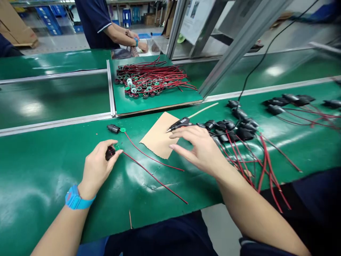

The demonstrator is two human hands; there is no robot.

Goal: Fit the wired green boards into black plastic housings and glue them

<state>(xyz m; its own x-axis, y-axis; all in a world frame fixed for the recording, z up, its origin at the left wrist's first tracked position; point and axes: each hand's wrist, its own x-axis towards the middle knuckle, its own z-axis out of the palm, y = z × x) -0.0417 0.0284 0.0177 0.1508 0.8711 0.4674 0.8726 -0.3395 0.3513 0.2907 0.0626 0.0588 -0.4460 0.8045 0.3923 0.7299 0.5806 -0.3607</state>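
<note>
One black wired housing sits pinched in left hand; right hand half-open, empty, near glue gun; can't tell if the wired heap is finished

Green bench: cardboard piece, clustered black parts, red wires.

tool — partly on cardboard | wired cluster: right of cardboard | wired heap — behind, on board

Green workbench, diagonal silver metal post, pale glossy floor, stacked blue crates, blue stool, brown cardboard
</note>
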